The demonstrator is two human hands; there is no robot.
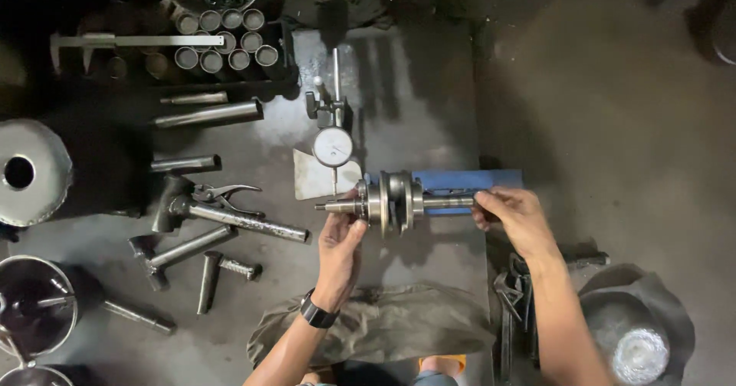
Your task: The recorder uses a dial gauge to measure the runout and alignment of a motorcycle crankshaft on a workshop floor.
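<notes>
Head view | your left hand [340, 249] grips the steel crankshaft [395, 201] at its short end | your right hand [515, 213] pinches its long shaft | white round dial gauge [333, 147] just behind.

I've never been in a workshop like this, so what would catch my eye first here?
The shiny metal crankshaft at the centre, lying across a blue stand, with the left hand at one end and the right hand on the other shaft end. Just behind it stands a round white dial gauge. Hammers and steel tubes lie scattered to the left.
</notes>
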